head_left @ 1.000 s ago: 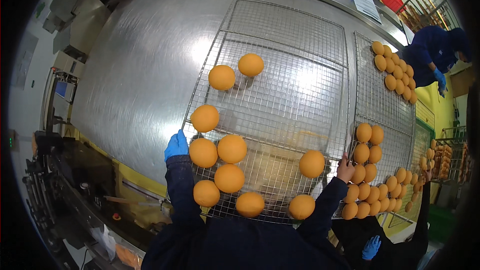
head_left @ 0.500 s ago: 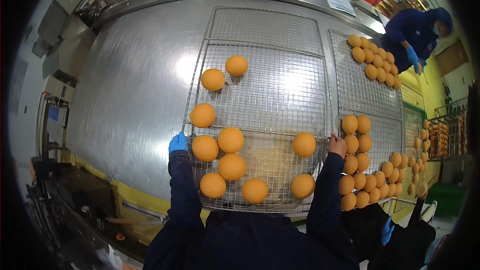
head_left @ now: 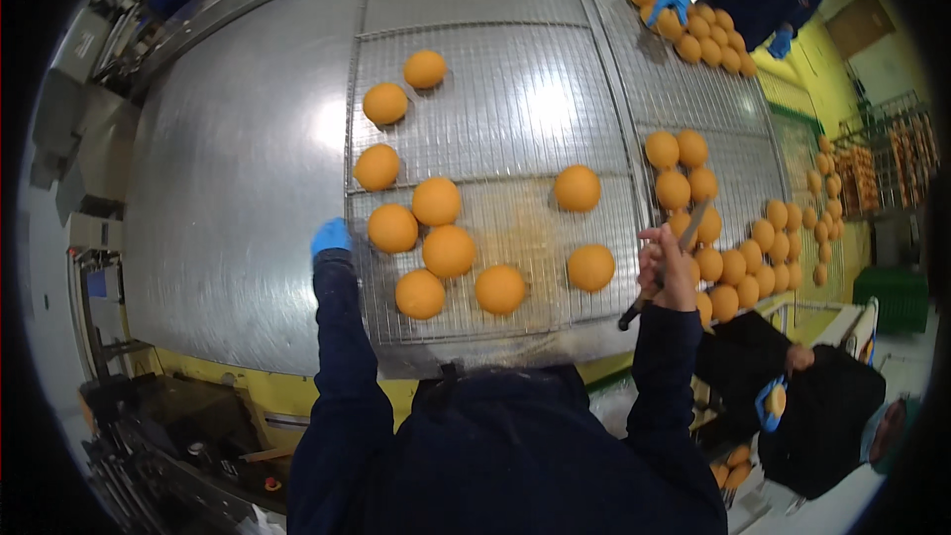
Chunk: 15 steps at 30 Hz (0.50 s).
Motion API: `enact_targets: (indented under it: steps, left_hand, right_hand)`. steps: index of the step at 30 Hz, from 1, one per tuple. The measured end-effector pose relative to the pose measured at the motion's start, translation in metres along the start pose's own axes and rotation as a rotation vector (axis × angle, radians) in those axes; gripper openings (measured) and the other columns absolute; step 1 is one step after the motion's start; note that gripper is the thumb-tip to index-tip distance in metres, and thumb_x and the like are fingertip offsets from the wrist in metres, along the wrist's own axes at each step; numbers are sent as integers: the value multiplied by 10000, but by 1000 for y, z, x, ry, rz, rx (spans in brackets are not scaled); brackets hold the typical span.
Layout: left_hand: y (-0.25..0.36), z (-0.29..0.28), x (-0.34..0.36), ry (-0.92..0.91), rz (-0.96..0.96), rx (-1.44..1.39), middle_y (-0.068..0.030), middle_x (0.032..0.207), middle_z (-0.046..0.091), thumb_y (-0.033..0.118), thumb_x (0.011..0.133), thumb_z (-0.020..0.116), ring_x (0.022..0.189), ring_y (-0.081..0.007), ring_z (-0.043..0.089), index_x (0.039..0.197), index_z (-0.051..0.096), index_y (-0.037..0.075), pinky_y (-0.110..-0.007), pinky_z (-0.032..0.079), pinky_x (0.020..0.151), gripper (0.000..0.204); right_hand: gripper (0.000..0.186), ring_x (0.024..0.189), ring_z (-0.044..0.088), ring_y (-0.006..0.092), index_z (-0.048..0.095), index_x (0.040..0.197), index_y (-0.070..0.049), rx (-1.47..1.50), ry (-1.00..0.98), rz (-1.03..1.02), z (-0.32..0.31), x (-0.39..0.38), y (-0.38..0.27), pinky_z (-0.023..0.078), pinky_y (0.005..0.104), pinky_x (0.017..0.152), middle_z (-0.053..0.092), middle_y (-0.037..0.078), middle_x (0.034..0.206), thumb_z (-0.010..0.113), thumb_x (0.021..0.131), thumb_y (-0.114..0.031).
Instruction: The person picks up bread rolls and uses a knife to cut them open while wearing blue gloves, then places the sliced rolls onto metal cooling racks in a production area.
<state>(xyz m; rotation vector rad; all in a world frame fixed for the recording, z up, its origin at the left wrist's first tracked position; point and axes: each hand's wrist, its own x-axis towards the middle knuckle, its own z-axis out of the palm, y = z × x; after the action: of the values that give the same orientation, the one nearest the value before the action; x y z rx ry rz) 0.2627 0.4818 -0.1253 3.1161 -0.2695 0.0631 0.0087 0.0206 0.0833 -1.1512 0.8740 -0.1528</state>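
My bare right hand (head_left: 670, 271) is closed round a knife (head_left: 694, 225). Its dark handle sticks out toward me, and the blade points up and away over the buns to the right. My left hand (head_left: 330, 237), in a blue glove, is just outside the left edge of a wire rack (head_left: 535, 163); its fingers are not clear, nor is whether it touches the rack. Several round golden-brown buns (head_left: 449, 251) lie loose on this rack, mostly along its left and near parts. Nearest my right hand, more buns (head_left: 673, 189) stand in rows on a second wire rack (head_left: 634, 69).
The racks rest on a metal table (head_left: 238, 168). At the far right a co-worker's blue-gloved hand (head_left: 674, 0) touches a group of buns. Near right, another person holds a cut bun (head_left: 777, 400). A green crate (head_left: 890, 299) stands beyond.
My right hand has left the rack's edge and now holds a knife. The view has shifted, so the racks appear higher. The far co-worker's hand has come onto the buns.
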Motion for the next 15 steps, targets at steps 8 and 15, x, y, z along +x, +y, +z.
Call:
enact_targets:
  steps: [8, 15]
  left_hand:
    - [57, -197, -13, 450, -180, -1291, -7, 810, 589, 112, 874, 576, 713, -71, 514, 943, 615, 19, -212, 429, 661, 123]
    - [220, -143, -110, -108, 781, -637, -170, 1120, 523, 285, 758, 672, 992, -294, 534, 1170, 544, 81, -392, 424, 886, 477]
  right_hand:
    - [436, 522, 369, 105, 485, 1029, -59, 321, -133, 339, 12, -97, 113, 333, 247, 515, 394, 7, 596, 399, 929, -474]
    - [447, 539, 414, 137, 470, 1028, -76, 528, 16, 225, 8, -120, 132, 366, 280, 525, 428, 28, 651, 332, 941, -493]
